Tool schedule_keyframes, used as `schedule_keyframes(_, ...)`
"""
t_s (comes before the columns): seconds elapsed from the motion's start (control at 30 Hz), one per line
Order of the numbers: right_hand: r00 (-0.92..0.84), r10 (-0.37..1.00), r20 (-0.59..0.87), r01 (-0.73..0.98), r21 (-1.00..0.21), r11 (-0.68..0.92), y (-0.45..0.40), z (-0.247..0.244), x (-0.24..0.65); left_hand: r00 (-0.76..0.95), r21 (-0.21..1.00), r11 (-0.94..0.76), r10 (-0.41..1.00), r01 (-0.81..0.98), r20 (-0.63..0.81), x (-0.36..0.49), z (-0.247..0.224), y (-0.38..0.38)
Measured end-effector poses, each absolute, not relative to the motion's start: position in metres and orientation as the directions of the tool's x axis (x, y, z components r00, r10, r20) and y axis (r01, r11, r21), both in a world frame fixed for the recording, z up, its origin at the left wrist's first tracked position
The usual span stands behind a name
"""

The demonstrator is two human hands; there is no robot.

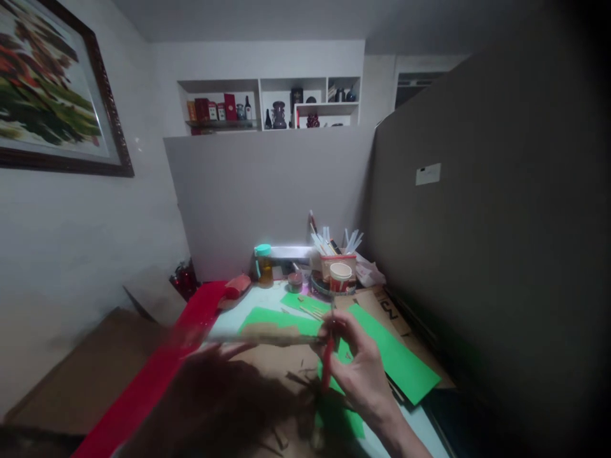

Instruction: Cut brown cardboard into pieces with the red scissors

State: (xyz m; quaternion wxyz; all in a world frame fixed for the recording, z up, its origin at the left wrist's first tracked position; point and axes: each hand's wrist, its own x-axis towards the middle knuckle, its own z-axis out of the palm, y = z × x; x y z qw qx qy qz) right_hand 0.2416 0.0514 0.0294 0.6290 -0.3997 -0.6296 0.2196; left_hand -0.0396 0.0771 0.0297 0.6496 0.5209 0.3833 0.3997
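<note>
My right hand (360,362) is closed around a slim red-handled tool (327,366); its working end is blurred, so its exact kind is unclear. A thin brown strip (281,339), seen nearly edge-on, runs sideways to the right fingertips. At the strip's left part is my left hand (222,353), dark and smeared by motion, its fingers seeming to lie along the strip. Below both hands a brown cardboard sheet (272,361) carries small dark scraps (298,380). Green paper sheets (396,356) lie around it on the pale table.
At the back stand a teal-lidded bottle (264,267), a small jar (294,281), a paper cup (340,278) and a holder (329,259) with white sticks. A red cloth (157,375) covers the left edge. Grey partitions (277,197) rise behind and on the right.
</note>
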Motion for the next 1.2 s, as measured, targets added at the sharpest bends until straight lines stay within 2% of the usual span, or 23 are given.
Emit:
schedule_keyframes(0.1,0.206,0.806,0.555,0.113,-0.831,0.544,0.05,0.035,0.238,0.322,0.943,0.189,0.942,-0.275,-0.095,-0.033,0.024,0.07)
schedule_keyframes(0.17,0.247,0.825,0.509,0.034,-0.855,0.517,0.051,0.038,0.234,0.22,0.938,0.116,0.975,-0.327,-0.044,-0.024,0.026,0.061)
schedule_keyframes(0.2,0.26,0.833,0.487,-0.001,-0.863,0.505,0.051,0.038,0.232,0.225,0.936,0.058,0.974,-0.346,0.023,-0.019,0.028,0.056)
schedule_keyframes(0.27,0.272,0.851,0.449,-0.054,-0.876,0.479,0.051,0.037,0.228,0.265,0.921,0.049,0.962,-0.387,0.06,-0.01,0.033,0.048)
schedule_keyframes(0.43,0.305,0.88,0.364,-0.122,-0.902,0.415,0.05,0.03,0.22,0.267,0.921,0.09,0.964,-0.38,0.016,0.003,0.026,0.045)
schedule_keyframes(0.57,0.341,0.89,0.303,-0.175,-0.91,0.377,0.049,0.026,0.219,0.38,0.923,0.173,0.925,-0.342,-0.033,0.014,0.007,0.041)
schedule_keyframes(0.73,0.235,0.936,0.263,-0.227,-0.921,0.316,0.04,0.026,0.206,0.346,0.838,0.177,0.938,-0.516,0.015,0.043,0.005,0.031)
schedule_keyframes(0.87,0.1,0.973,0.209,-0.26,-0.938,0.229,0.036,0.029,0.203,0.287,0.827,0.246,0.952,-0.506,-0.108,0.06,0.026,0.027)
schedule_keyframes(0.97,0.004,0.987,0.161,-0.273,-0.949,0.155,0.039,0.028,0.21,0.232,0.729,0.234,0.967,-0.643,-0.106,0.06,0.041,0.03)
schedule_keyframes(1.03,-0.046,0.986,0.16,-0.239,-0.96,0.145,0.041,0.025,0.215,0.194,0.668,0.198,0.978,-0.717,-0.082,0.055,0.047,0.035)
schedule_keyframes(1.2,-0.249,0.956,0.158,-0.007,-0.987,0.161,0.039,0.017,0.215,0.005,0.675,0.023,1.0,-0.738,-0.028,0.039,0.049,0.046)
